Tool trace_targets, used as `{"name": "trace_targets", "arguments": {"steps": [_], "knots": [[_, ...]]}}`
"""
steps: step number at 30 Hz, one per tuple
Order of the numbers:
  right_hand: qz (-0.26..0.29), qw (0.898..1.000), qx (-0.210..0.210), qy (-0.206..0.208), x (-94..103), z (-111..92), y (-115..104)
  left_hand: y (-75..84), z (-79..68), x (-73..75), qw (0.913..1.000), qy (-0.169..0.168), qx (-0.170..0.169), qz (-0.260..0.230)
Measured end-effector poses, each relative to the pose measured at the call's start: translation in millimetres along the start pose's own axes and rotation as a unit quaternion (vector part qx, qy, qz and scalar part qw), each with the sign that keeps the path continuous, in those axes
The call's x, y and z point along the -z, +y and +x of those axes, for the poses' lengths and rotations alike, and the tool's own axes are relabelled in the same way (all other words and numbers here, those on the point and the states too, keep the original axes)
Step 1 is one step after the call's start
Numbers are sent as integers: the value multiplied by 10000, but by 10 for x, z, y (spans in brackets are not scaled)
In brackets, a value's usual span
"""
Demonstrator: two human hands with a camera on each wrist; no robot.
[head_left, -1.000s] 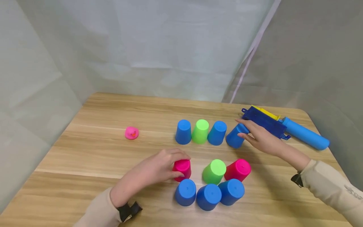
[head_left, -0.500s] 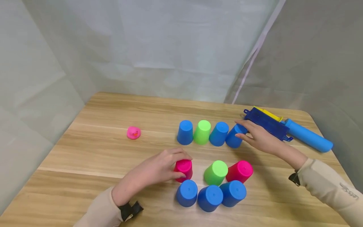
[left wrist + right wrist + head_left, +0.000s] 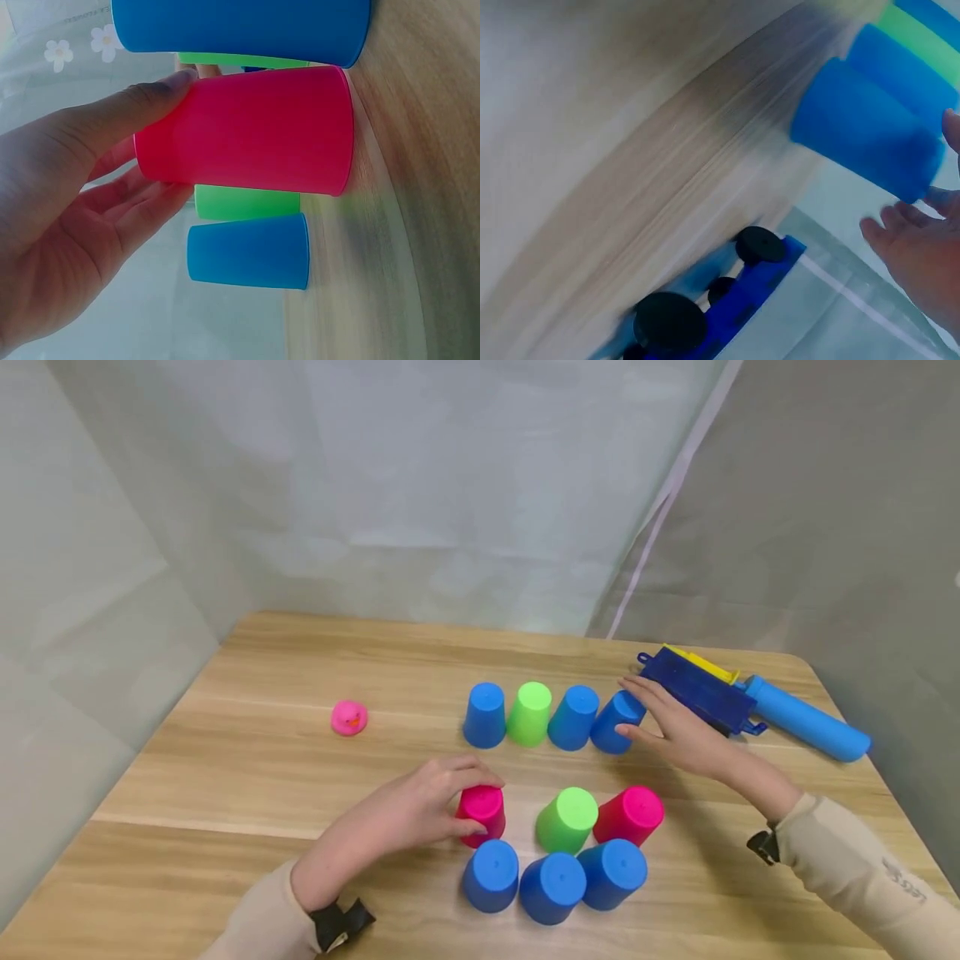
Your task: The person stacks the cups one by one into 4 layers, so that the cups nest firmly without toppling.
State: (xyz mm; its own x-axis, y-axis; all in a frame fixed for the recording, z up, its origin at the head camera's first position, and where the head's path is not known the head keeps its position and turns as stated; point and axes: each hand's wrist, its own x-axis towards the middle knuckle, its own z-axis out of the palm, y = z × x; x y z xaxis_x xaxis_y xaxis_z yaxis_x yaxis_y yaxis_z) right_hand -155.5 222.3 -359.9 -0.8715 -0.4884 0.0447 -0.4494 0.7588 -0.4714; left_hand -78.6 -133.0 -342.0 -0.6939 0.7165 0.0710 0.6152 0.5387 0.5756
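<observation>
Duck: pink rubber duck [image 3: 349,718] at left of centre in the frame, alone on your counter [image 3: 225,760]; rounded and smooth.
Left hand: your left hand [image 3: 420,802], below the frame's middle, pinches the crimson cup [image 3: 483,810], thumb on one side and fingers opposite. You hold it by the narrow base, probably because the taper fits the fingers there.
Far row, centre: a blue cup [image 3: 484,717], a lime-green cup [image 3: 529,717] and a second blue cup [image 3: 574,720], mouths down, perhaps because the wide rims stand steadier.
Near group, lower centre: three blue cups [image 3: 552,889] sit close together in front of the other green cup [image 3: 567,818] and the other crimson cup [image 3: 630,817]. All look like smooth, thin plastic: tapered, with flat bases.
Right hand: your right hand [image 3: 678,731], right of centre, pinches the row's end cup [image 3: 611,731] near its base, thumb on your side and fingers at the back, likely to keep it in line just beside its neighbour.
Toy, right: dark-blue tray-like toy [image 3: 701,689] with a yellow strip and, in the right wrist view, round black wheels. A light-blue cylinder [image 3: 810,718] adjoins it; you cannot tell whether they are joined.
</observation>
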Motion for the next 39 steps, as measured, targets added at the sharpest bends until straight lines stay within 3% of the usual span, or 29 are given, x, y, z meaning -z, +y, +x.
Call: {"name": "trace_targets", "arguments": {"steps": [7,10,16,23,31,39], "knots": [[241,9944,497,898,-2,-237,-148,6,-7,-1,9997,-90,179,-111],[329,9930,660,920,-29,-358,-209,5,-7,6,9995,-111,264,-153],[438,9948,914,78,-115,-566,-286,-18,-16,12,9997,-59,205,-120],[531,9863,1298,-866,-86,-611,-289,-36,-16,-22,10000,55,49,-10],[916,9766,1383,-1369,-39,-614,-252,-22,-2,-31,9990,-57,372,-221],[1265,9636,1818,-1496,-15,-608,-208,-59,-8,-42,9996,119,142,-209]]}}
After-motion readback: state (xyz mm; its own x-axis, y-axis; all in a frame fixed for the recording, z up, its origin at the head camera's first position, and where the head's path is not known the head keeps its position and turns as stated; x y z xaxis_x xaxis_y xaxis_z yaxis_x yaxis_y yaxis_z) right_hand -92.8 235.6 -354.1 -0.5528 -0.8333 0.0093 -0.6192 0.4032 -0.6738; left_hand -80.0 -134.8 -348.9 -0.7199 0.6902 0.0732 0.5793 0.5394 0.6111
